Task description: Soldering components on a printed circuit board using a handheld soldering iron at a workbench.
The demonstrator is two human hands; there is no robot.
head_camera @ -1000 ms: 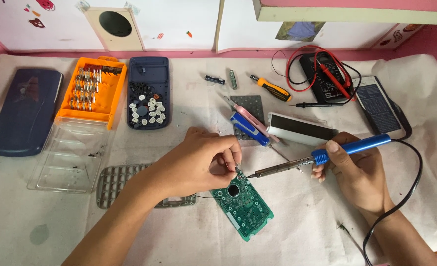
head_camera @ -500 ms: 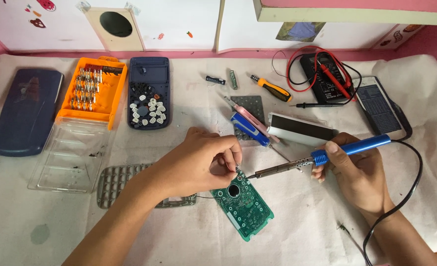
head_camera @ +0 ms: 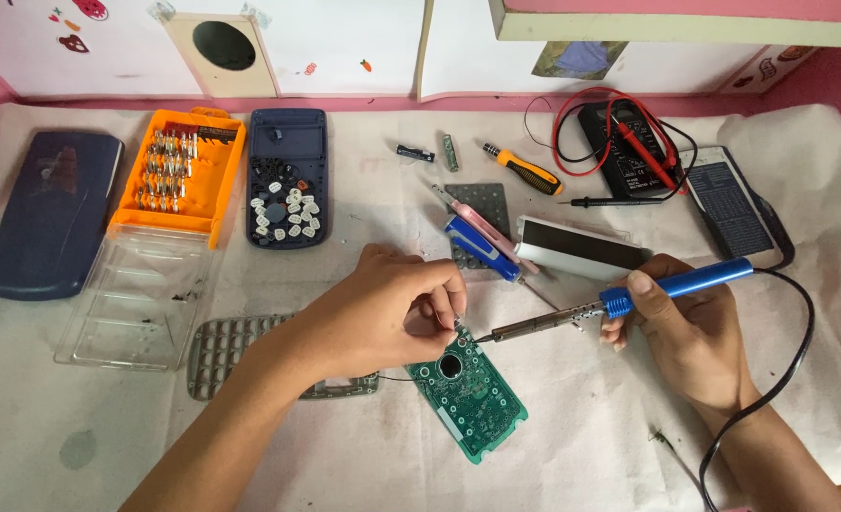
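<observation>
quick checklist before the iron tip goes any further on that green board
1. Soldering iron gripped on its blue handle by the right hand: ok.
2. Tip at the top corner of the green circuit board: ok.
3. Left hand fingertips close to the tip: not ok.
4. What the left fingers pinch: cannot tell.
5. Black cord clear of the board: ok.
6. Board flat on the white cloth: ok.

White cloth-covered table (head_camera: 591, 446) under scattered tools
</observation>
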